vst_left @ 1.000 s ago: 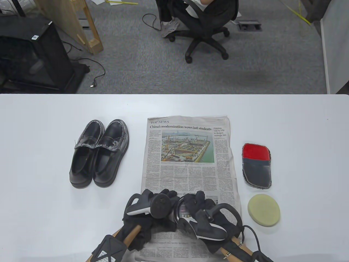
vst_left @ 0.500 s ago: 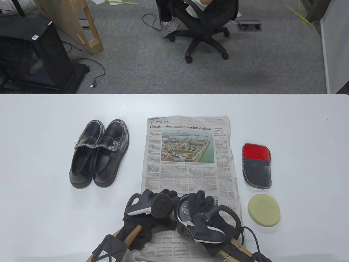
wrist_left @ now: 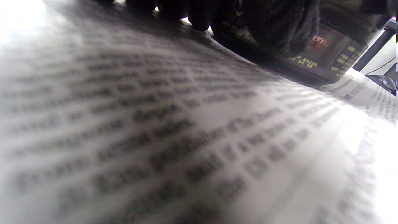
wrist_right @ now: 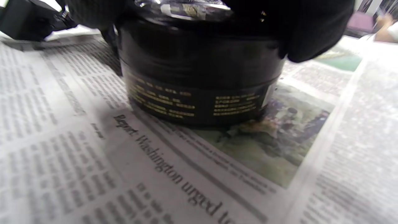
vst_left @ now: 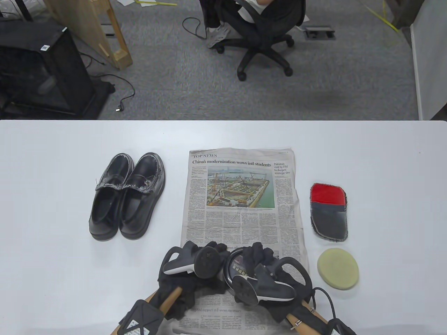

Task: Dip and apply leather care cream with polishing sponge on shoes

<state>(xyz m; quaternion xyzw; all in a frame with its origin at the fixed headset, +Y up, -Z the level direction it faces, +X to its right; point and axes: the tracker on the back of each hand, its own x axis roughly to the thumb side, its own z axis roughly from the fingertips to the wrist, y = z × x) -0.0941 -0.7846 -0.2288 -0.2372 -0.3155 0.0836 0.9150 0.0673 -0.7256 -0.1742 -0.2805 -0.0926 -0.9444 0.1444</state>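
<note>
Since a second ago, right hand (vst_left: 260,265) has turned atop the cream jar (wrist_right: 199,87), fingers curled over its lid; left hand (vst_left: 195,260) grips its side. Jar stands on newspaper (vst_left: 241,195), sponge (vst_left: 337,269) nearby on counter (vst_left: 52,261).

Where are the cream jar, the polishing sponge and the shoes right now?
cream jar (wrist_right: 199,90), right wrist view, on its dark side wall above the gold print.
polishing sponge (vst_left: 337,268), table view, middle of its round yellow face.
shoes (vst_left: 139,202), table view, on the right shoe's opening.
</note>
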